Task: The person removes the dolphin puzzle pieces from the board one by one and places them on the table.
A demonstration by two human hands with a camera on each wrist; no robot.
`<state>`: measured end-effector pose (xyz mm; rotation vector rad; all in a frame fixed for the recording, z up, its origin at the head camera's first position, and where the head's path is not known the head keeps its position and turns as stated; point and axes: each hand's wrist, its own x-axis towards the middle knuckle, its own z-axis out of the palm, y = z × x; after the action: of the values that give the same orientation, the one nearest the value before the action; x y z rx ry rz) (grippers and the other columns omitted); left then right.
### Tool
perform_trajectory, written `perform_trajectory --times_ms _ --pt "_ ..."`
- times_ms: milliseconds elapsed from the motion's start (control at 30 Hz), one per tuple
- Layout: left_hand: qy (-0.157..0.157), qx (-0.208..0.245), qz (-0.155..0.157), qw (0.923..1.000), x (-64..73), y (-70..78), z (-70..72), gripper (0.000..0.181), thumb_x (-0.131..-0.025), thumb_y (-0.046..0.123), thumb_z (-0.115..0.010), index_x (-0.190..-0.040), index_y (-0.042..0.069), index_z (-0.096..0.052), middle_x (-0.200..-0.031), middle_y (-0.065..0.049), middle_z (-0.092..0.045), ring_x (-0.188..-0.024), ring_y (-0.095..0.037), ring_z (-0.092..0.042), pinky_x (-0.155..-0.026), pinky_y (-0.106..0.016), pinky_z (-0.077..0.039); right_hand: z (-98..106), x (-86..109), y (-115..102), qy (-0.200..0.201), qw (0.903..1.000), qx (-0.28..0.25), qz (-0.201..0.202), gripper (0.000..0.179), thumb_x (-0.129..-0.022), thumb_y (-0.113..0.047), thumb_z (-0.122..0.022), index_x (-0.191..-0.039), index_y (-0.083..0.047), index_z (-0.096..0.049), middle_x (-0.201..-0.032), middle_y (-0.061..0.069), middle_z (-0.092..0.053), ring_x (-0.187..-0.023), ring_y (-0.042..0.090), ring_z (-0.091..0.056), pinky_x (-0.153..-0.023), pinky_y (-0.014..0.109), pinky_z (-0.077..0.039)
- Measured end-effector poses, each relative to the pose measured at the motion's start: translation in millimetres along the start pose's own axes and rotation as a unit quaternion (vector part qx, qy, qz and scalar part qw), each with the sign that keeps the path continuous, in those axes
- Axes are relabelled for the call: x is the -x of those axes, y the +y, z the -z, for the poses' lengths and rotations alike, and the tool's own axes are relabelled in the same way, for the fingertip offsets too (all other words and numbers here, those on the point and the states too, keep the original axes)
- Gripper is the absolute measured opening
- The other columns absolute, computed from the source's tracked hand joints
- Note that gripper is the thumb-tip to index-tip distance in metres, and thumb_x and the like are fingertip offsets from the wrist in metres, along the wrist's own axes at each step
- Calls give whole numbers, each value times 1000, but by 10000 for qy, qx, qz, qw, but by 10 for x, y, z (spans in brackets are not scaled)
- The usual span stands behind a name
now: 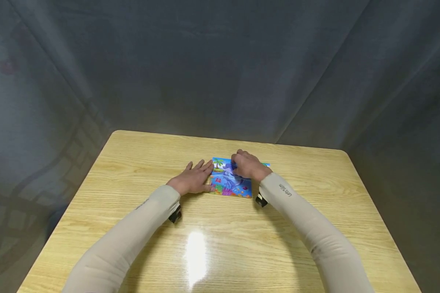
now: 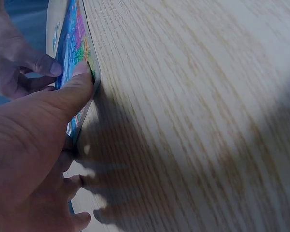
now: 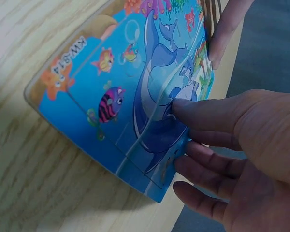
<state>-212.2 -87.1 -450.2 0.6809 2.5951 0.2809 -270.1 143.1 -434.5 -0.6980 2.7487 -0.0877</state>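
Observation:
A flat jigsaw puzzle board (image 1: 242, 190) lies on the table, printed with dolphins, fish, coral and a palm tree. My left hand (image 1: 191, 179) rests at its left side, fingers spread. The left thumb (image 2: 81, 72) presses on the board's near-left corner. Over the middle of the picture, my right hand (image 1: 247, 165) has its fingers curled down. In the right wrist view, the right thumb (image 3: 198, 113) and fingertips pinch at a puzzle piece by the dolphin, beside a small dark gap. The hand mostly hides that piece, and in the head view it covers the board's upper right.
The wooden table (image 1: 139, 162) has rounded far corners and a bright light reflection near the front. Dark grey curtains (image 1: 220, 73) hang behind it and along both sides. A dark wrist camera (image 1: 261, 200) sits under the right cuff, another (image 1: 175, 215) under the left.

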Motion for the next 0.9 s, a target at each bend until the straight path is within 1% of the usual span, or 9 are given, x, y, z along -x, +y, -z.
perform_trajectory --times_ms 167,367,433,567,667,767,900 --pt "6 9 16 10000 -10 7 -5 93 -106 58 -57 -173 10 -12 -183 -8 -3 -170 -38 -5 -136 -66 -6 12 -2 0 13 10000 -17 -53 39 -99 -22 -79 -132 -4 -69 -125 13 -65 -112 29 -64 -100 47 -57" --pt "6 -48 63 10000 -45 -7 -32 94 -106 59 -56 -173 11 -12 -183 -7 -3 -170 -37 -4 -136 -66 -7 1 4 14 93 9999 -103 -6 38 -98 -20 -79 -130 -3 -67 -124 12 -65 -111 28 -64 -99 47 -58" --pt "14 -58 71 10000 -48 -13 -38 94 -106 59 -56 -173 11 -12 -183 -7 -2 -170 -37 -5 -136 -66 -7 -8 -1 13 116 9999 -99 13 40 -98 -20 -79 -132 -3 -66 -126 13 -65 -112 29 -65 -99 47 -58" --pt "32 -45 65 10000 -34 -21 -30 94 -106 59 -57 -173 11 -13 -183 -7 -3 -170 -37 -5 -136 -66 -7 -25 -14 3 146 9998 -95 1 50 -100 -21 -78 -144 -5 -62 -135 16 -62 -120 31 -65 -105 49 -57" --pt "12 -9 52 10000 -21 -17 -23 94 -106 58 -57 -173 10 -13 -183 -8 -3 -170 -38 -5 -136 -66 -7 -40 -17 2 162 9998 -93 -21 52 -100 -22 -77 -148 -6 -61 -138 16 -60 -121 31 -63 -106 49 -57" --pt "-17 10 43 10000 -12 -17 -25 94 -106 58 -57 -173 9 -13 -183 -8 -3 -170 -38 -5 -136 -66 -7 -57 -13 4 214 9997 -113 -3 50 -100 -22 -78 -146 -8 -63 -137 16 -58 -119 30 -61 -104 48 -58" --pt "-38 -46 62 10000 -17 -27 -37 94 -105 58 -58 -173 10 -13 -183 -7 -2 -170 -37 -5 -136 -65 -6 -79 -3 8 339 9993 -181 37 49 -99 -21 -79 -144 -8 -64 -137 16 -57 -120 30 -58 -103 49 -57"
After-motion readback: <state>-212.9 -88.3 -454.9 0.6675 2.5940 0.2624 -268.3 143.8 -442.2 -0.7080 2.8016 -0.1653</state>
